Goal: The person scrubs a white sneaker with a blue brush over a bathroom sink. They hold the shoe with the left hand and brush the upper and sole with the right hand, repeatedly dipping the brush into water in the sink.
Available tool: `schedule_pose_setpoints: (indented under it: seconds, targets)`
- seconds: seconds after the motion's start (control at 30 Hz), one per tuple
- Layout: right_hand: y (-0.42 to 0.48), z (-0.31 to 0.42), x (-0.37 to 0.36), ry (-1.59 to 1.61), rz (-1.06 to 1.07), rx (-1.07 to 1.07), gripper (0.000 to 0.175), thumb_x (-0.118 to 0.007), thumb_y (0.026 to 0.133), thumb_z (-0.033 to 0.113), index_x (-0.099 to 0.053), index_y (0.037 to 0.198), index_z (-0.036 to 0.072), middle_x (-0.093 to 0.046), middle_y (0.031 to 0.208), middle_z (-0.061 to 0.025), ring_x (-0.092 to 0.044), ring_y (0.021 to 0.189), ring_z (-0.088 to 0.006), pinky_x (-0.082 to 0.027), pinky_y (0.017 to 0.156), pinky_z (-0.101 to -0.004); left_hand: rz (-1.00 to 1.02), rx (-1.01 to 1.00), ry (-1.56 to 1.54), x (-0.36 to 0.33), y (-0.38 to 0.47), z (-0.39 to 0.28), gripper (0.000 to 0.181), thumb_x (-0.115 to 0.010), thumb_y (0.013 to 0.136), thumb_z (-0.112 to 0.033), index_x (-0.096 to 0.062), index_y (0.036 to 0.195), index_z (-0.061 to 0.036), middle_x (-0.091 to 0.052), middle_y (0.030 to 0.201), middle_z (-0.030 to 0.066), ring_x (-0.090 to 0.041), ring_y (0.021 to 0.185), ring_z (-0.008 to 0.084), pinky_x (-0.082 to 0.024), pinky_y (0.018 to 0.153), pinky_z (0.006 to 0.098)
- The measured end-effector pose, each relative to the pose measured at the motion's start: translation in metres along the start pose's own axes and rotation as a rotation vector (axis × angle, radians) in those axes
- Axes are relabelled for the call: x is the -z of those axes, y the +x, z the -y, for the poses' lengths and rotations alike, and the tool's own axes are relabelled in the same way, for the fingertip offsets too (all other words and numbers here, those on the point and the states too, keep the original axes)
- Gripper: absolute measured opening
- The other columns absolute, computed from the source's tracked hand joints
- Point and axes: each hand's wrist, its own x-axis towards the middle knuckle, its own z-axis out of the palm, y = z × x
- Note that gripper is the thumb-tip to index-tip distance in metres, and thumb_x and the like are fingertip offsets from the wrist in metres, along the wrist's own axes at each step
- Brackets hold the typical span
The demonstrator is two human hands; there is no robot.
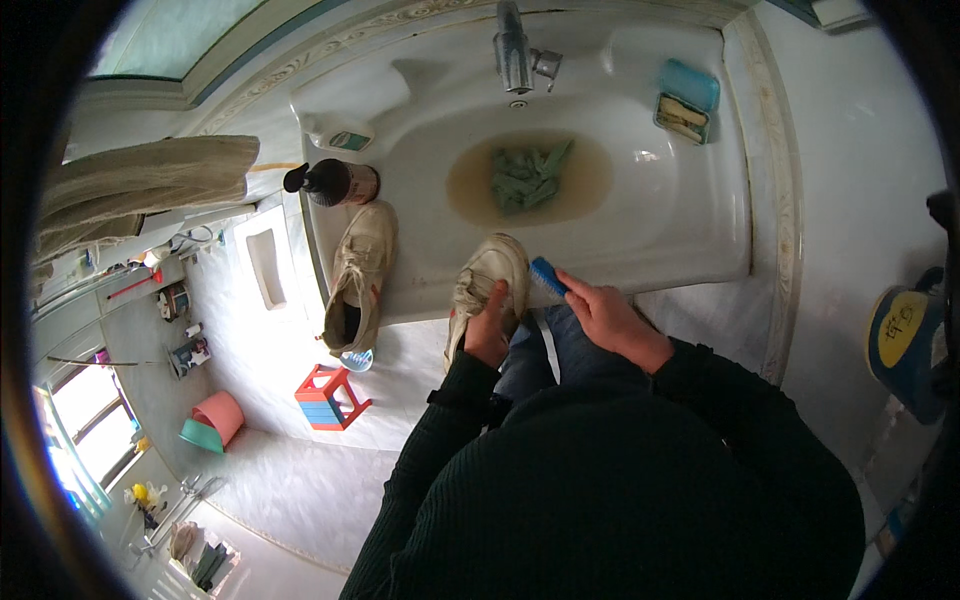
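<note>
My left hand (489, 328) grips an off-white lace-up sneaker (489, 270) at the front edge of the sink, thumb on its upper and toe pointing toward the basin. In my right hand (602, 313) is a blue scrubbing brush (548, 277), its head close beside the sneaker's toe; whether they touch is hard to tell. The matching sneaker (362, 274) rests on the sink's left side. Murky brownish water (466, 182) stands in the white ceramic sink (660, 225), with a crumpled green cloth (527, 178) lying in it.
A chrome faucet (514, 56) rises at the sink's back. A dark pump bottle (337, 182) and a white bottle (341, 133) are at the left rim. At the right back sits a blue soap box (688, 97) with soap. A red and blue stool (330, 399) stands on the floor, left.
</note>
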Motion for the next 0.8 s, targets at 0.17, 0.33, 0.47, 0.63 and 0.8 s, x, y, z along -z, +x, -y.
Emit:
schedule_pose_setpoints:
  seconds: [0.17,0.33,0.47,0.63,0.8]
  targets:
    - [0.059,0.014,-0.008,-0.128,-0.057,0.125,0.041,-0.058,0.099,0.021,-0.059,0.139,0.01,-0.069,0.087,-0.0251,-0.066,0.076,-0.0445,-0.052,0.068,-0.0528,0.135,-0.156,0.154,0.014,0.003,0.022,0.048,-0.063,0.103,-0.029,-0.053,0.143,-0.0033,-0.063,0.133,0.0052,-0.059,0.119,0.0157,-0.048,0.1,0.0305]
    - [0.102,0.043,-0.013,-0.234,0.098,0.279,0.041,-0.06,0.098,0.022,-0.06,0.138,0.012,-0.067,0.081,-0.0241,-0.066,0.073,-0.0433,-0.052,0.066,-0.0519,0.194,-0.318,0.173,0.021,0.005,0.037,0.044,-0.066,0.101,-0.02,-0.056,0.14,-0.0032,-0.064,0.134,0.0057,-0.06,0.118,0.017,-0.05,0.098,0.0325]
    - [0.055,0.041,0.019,-0.282,0.063,0.115,0.043,-0.059,0.099,0.02,-0.058,0.142,0.012,-0.067,0.082,-0.0244,-0.065,0.073,-0.0432,-0.052,0.067,-0.0509,0.111,-0.291,0.037,0.02,0.004,0.033,0.043,-0.071,0.096,-0.013,-0.06,0.136,-0.0019,-0.069,0.127,0.0111,-0.067,0.113,0.0216,-0.055,0.093,0.0333]
    - [0.001,0.021,0.041,-0.249,0.088,0.077,0.045,-0.059,0.1,0.018,-0.055,0.145,0.012,-0.069,0.087,-0.0245,-0.066,0.075,-0.0431,-0.052,0.067,-0.0506,0.078,-0.304,0.051,0.011,-0.002,0.03,0.045,-0.073,0.095,-0.014,-0.059,0.136,-0.0019,-0.068,0.128,0.0115,-0.067,0.113,0.0213,-0.055,0.093,0.0336]
    - [0.084,0.018,0.004,-0.259,0.095,0.177,0.043,-0.058,0.1,0.017,-0.056,0.143,0.013,-0.068,0.09,-0.0252,-0.066,0.08,-0.0438,-0.052,0.068,-0.0506,0.095,-0.371,0.258,0.013,-0.001,0.029,0.046,-0.073,0.095,-0.016,-0.059,0.137,-0.0023,-0.068,0.128,0.0096,-0.067,0.111,0.0204,-0.054,0.095,0.0335]
